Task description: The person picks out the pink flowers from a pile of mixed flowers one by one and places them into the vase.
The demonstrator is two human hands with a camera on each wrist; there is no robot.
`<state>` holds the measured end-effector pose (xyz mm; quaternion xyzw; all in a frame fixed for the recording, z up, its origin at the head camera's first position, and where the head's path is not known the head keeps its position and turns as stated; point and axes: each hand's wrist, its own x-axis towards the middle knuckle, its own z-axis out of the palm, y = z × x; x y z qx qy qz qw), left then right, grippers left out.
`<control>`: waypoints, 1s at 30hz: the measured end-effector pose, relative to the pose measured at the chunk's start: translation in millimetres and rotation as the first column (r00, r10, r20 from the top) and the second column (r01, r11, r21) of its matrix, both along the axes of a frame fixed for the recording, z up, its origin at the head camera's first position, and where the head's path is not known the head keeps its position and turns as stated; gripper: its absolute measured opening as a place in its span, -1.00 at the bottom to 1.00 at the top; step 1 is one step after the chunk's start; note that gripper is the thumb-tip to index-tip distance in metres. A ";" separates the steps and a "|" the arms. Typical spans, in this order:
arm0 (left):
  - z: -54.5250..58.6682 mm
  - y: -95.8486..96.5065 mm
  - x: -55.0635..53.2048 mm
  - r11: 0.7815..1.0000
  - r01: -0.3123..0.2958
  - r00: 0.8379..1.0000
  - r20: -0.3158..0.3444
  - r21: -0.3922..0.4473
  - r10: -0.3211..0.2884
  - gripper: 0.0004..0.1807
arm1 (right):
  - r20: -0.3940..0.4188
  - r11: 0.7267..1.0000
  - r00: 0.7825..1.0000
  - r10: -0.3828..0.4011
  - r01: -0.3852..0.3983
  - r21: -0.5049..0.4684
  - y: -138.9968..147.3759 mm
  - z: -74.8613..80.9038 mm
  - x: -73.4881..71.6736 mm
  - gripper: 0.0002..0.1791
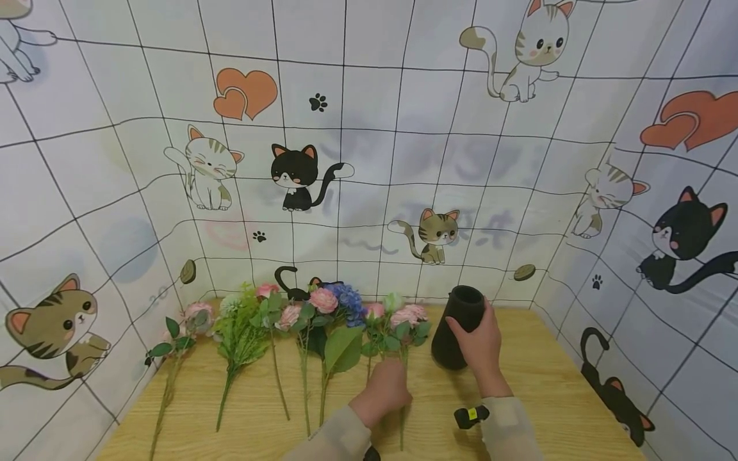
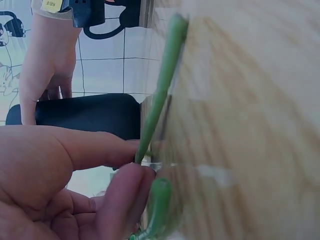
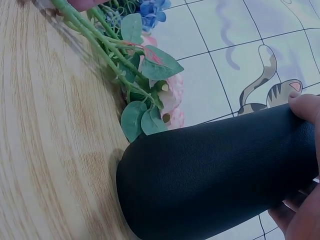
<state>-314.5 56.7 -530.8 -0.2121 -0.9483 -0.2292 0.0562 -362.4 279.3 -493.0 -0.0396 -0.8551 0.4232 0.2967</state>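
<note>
**Left hand pinches a flower stem while right hand grips the dark vase**

We see a black vase [image 1: 445,342] standing upright on the right part of the table [image 1: 553,390]: a tapered tube, broad at the base and narrower at its round, open mouth, with a finely grained, dull skin. Our right hand [image 1: 482,339] is wrapped round its upper part, thumb on one side and fingers on the other. Our left hand [image 1: 385,387] pinches a smooth green stem [image 2: 162,85] between thumb and finger, low over the wood, just in front of the pink flowers [image 1: 409,315] with ruffled petals.

To the left lie more stems, roughly side by side: a blue flower [image 1: 346,302] of many small petals, a broad flat leaf [image 1: 344,349], a feathery green spray [image 1: 245,349] and, farthest left, a pale pink flower [image 1: 198,317] on a long stalk.

The table has streaky, pale grain. Its back edge meets a gridded cloth [image 1: 369,153] printed with cats, and the flower heads lie along that edge. Leaves sit just beside the vase's left side, so room there is narrow; strips of wood separate the stalks, and a wider stretch runs from the vase to the right edge.
</note>
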 end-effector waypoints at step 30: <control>2.7 -12.5 -8.7 0.997 0.001 0.997 0.072 0.074 -0.007 -0.43 | 0.017 0.999 1.000 0.004 -0.003 -0.037 2.9 -3.2 -3.2 0.04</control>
